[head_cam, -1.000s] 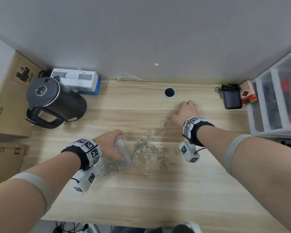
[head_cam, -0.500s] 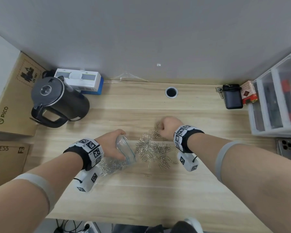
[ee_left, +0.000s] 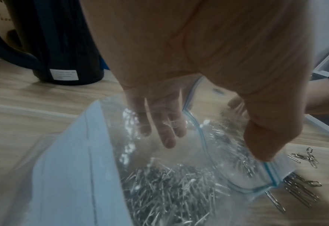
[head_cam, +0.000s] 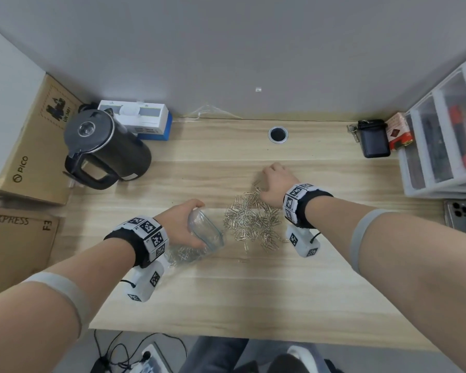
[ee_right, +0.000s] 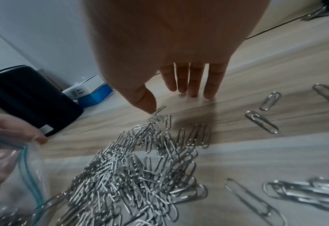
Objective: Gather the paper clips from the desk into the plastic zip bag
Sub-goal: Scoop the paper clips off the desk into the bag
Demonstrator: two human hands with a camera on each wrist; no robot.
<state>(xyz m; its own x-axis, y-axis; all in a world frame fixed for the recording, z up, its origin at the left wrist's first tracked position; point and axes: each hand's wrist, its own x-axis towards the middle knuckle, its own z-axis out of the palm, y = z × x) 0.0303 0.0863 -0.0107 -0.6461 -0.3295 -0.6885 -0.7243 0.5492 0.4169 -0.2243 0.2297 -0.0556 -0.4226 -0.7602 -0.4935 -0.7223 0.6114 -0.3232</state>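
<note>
A pile of silver paper clips lies mid-desk, with a few strays to its right. My left hand grips the clear zip bag by its blue-striped rim, thumb outside, fingers inside. It holds the mouth wide toward the pile. Several clips lie inside the bag. My right hand hovers at the pile's far edge, fingers straight with tips on the wood, thumb touching a clip. It holds nothing.
A black kettle and a white-and-blue box stand at the back left beside cardboard boxes. A cable hole is behind the pile. A black pouch, plastic drawers and a phone sit at the right.
My right hand swept from near the cable hole back onto the pile with curled fingers, then reached out again to the pile's far edge with fingers straight. Left hand and bag stayed put.
</note>
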